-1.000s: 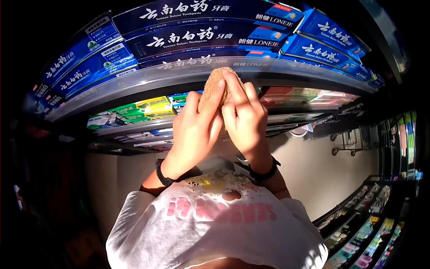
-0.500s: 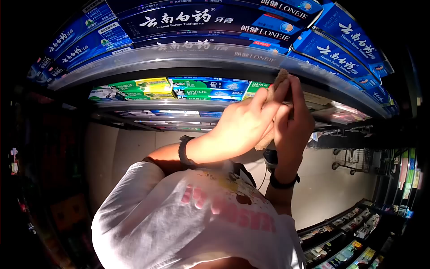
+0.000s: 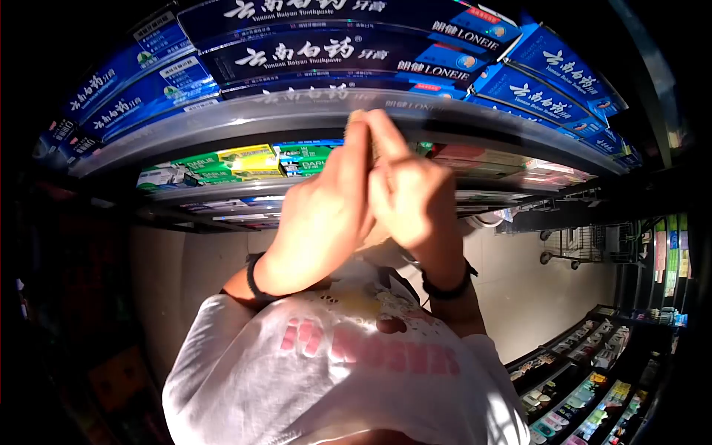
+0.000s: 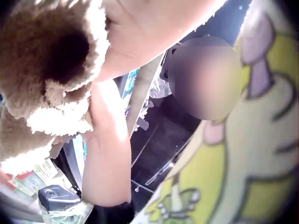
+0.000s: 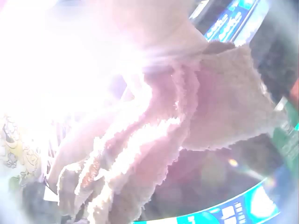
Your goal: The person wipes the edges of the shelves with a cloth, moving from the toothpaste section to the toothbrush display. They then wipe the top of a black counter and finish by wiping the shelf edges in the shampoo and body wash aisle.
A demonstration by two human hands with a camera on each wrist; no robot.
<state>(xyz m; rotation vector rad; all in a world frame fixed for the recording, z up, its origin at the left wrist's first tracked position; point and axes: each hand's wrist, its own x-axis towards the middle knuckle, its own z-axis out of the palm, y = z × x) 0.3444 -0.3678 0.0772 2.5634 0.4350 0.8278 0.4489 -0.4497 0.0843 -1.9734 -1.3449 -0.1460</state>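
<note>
Both hands grip a folded light-brown fluffy cloth (image 4: 58, 114) in front of the shelf edge. In the head view the left hand (image 3: 319, 215) and right hand (image 3: 417, 193) sit side by side, index fingers pointing up toward the shelf lip, and hide most of the cloth. Its thick, bunched folds fill the left part of the left wrist view. A flat end of the cloth (image 5: 229, 100) sticks out past the fingers in the right wrist view, where glare washes out much of the hand.
Blue toothpaste boxes (image 3: 311, 52) are stacked on the upper shelf behind a clear shelf lip (image 3: 178, 122). Green and yellow boxes (image 3: 222, 165) line the shelf below. A wire cart (image 3: 578, 245) stands on the floor at right, beside another goods rack (image 3: 593, 386).
Both hands swung right with the cloth, then came back to the middle. The cloth, plainly showing above the fingers a second ago, is now mostly hidden behind them.
</note>
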